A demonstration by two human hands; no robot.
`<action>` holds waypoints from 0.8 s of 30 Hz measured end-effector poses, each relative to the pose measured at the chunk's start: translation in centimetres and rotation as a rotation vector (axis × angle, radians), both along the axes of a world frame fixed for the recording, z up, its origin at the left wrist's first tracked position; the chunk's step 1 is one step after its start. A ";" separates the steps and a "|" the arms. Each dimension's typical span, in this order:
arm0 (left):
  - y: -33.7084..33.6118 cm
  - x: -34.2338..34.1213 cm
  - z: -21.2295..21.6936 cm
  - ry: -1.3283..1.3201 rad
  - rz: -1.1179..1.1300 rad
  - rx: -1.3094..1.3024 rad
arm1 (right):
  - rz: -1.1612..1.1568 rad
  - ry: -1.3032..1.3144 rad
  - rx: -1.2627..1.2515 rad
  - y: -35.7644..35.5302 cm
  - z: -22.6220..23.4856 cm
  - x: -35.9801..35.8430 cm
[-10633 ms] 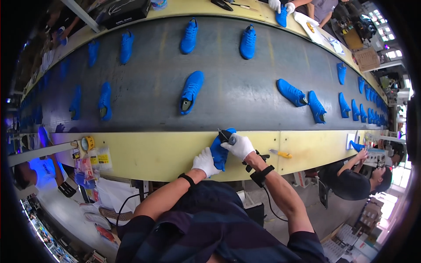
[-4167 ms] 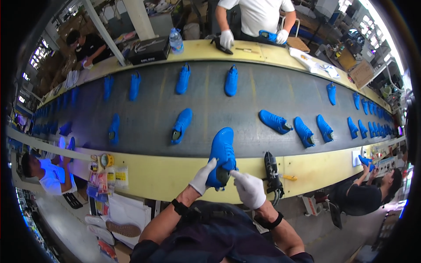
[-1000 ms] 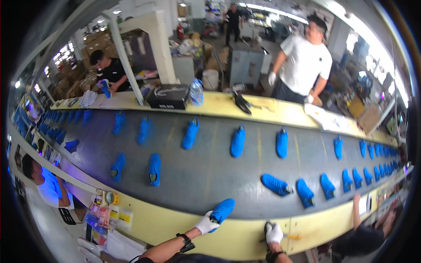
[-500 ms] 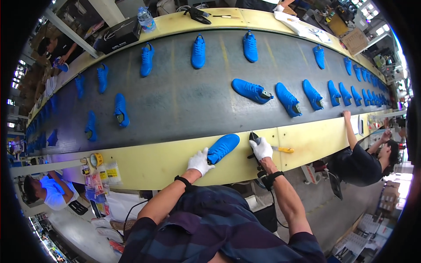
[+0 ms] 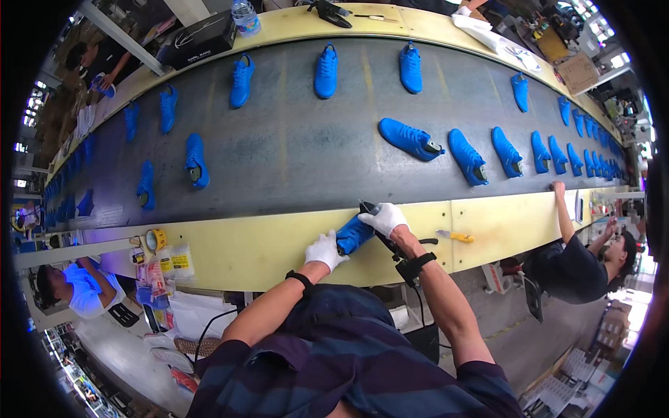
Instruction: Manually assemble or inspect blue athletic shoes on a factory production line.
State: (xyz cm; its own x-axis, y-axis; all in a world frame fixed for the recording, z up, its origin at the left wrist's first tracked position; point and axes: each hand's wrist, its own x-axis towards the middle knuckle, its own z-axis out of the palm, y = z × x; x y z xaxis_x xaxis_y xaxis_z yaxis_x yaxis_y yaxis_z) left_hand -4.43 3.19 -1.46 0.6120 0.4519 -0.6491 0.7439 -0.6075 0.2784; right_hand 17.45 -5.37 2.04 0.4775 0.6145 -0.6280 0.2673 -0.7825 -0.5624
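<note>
Just in front of me, a blue sneaker (image 5: 355, 235) rests on the pale yellow ledge (image 5: 230, 252). My left hand (image 5: 325, 251), in a white glove, grips it by the heel end. In my right hand (image 5: 384, 219), also gloved, is a black corded hand tool (image 5: 367, 207); its exact kind is unclear. The tool's front end lies over the sneaker's toe, and both it and the hand hide part of the upper. Whether the tip touches the shoe I cannot tell. Right of this hand lies a yellow-handled knife (image 5: 456, 236).
Beyond the ledge runs a dark conveyor belt (image 5: 293, 153) with several blue sneakers, the nearest a tilted sneaker (image 5: 411, 139). Yellow tape (image 5: 156, 240) and plastic packets (image 5: 174, 262) are at left. A co-worker (image 5: 582, 268) sits at right, one hand on the ledge's edge.
My right hand has brought the black tool left, from beside the sneaker to over its toe. The sneaker has been drawn slightly nearer to me, still in my left hand.
</note>
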 end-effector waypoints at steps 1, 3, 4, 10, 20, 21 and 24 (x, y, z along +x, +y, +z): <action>0.1 0.1 0.0 0.001 0.004 -0.001 | -0.005 -0.020 -0.001 -0.3 -0.1 -0.1; 0.2 0.3 0.1 -0.004 -0.025 -0.012 | -0.016 -0.043 -0.001 -1.2 -0.1 -0.2; 0.3 0.3 0.0 -0.006 -0.052 -0.025 | -0.049 -0.072 0.059 -1.9 -0.6 -0.4; 3.9 0.5 -0.7 0.096 0.094 -0.659 | -0.333 -0.034 0.219 -6.4 2.3 -2.2; 3.5 -0.4 -4.3 0.038 0.160 -0.783 | -0.385 -0.023 0.390 -5.5 0.4 -8.2; 3.5 -0.7 -4.3 0.037 0.161 -0.781 | -0.384 -0.012 0.370 -5.4 0.4 -8.1; 3.6 -0.3 -3.9 0.102 0.098 -0.739 | -0.341 -0.006 0.355 -5.6 0.4 -8.0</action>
